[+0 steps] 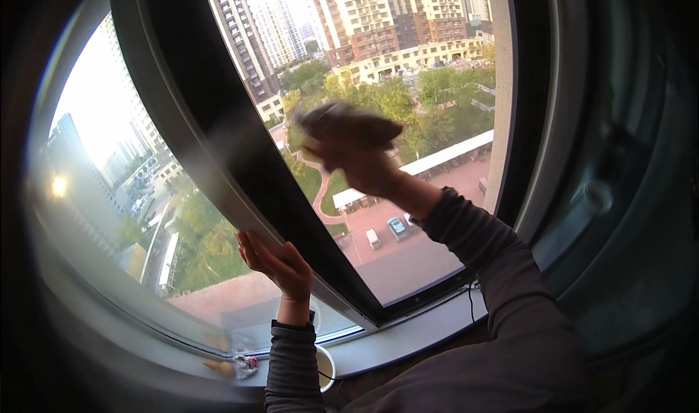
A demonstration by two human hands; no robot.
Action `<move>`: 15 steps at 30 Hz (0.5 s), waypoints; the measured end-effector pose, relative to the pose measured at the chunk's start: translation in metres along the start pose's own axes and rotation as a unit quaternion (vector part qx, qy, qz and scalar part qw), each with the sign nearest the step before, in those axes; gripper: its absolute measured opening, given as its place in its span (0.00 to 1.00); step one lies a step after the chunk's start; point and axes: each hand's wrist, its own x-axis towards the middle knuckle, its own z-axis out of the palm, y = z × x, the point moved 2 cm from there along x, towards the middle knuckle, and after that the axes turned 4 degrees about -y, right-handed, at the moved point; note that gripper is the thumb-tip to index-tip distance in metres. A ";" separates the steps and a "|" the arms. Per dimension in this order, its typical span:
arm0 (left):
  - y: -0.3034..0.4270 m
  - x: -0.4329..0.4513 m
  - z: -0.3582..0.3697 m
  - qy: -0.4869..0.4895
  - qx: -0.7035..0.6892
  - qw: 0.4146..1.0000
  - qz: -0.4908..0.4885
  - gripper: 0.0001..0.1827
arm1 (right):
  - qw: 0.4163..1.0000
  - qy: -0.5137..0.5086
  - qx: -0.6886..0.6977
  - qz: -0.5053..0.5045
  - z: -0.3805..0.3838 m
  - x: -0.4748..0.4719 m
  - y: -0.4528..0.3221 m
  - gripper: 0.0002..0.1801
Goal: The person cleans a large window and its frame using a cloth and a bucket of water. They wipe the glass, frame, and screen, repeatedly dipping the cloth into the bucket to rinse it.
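In my right hand (366, 164) is a dark, crumpled cloth (349, 123), blurred by motion. It shows in front of the upright window opening; whether it touches a pane cannot be told. My left hand (278, 265) rests against the pale edge of the window frame (218, 189), lower and to the left, with its fingers stretched up along it. Beside that edge runs the wide black part of the frame (202, 90). My palm side and the exact contact are partly hidden.
Below lies a pale windowsill (393, 344). A white round container (329, 358) stands by my left forearm, partly hidden. A small crumpled item (244, 365) lies on the sill at left. A thin black cord (471, 304) hangs by the lower right frame. Glass (202, 238) spans the left.
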 end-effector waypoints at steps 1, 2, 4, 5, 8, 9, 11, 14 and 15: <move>-0.001 0.000 0.000 0.000 0.001 1.000 0.002 0.33 | 0.992 -0.037 -0.096 -0.071 0.005 0.004 -0.013 0.24; -0.002 -0.001 0.001 -0.004 0.003 1.000 -0.002 0.33 | 0.986 -0.071 -0.117 -0.098 0.003 0.011 -0.016 0.25; -0.004 -0.001 0.001 -0.006 -0.001 1.000 -0.013 0.33 | 0.991 -0.039 0.010 -0.127 -0.017 0.025 -0.010 0.28; -0.004 -0.002 0.001 -0.007 0.002 1.000 -0.011 0.33 | 0.972 -0.159 -0.163 -0.057 -0.023 0.026 -0.002 0.33; -0.005 -0.003 0.001 -0.006 -0.001 1.000 -0.009 0.33 | 0.969 -0.065 -0.235 -0.047 -0.091 0.025 0.055 0.37; -0.005 -0.003 0.001 -0.007 -0.001 1.000 -0.008 0.33 | 0.938 -0.036 -0.343 -0.045 -0.107 0.014 0.067 0.35; -0.004 -0.002 0.001 -0.006 -0.005 1.000 -0.004 0.33 | 0.933 -0.044 -0.353 -0.056 -0.139 -0.006 0.092 0.29; -0.002 -0.001 0.000 -0.004 -0.011 1.000 -0.004 0.33 | 0.927 0.045 -0.366 0.070 -0.192 -0.035 0.112 0.28; -0.002 -0.001 0.000 -0.004 -0.006 1.000 -0.002 0.33 | 0.913 0.051 -0.374 0.158 -0.208 -0.042 0.119 0.28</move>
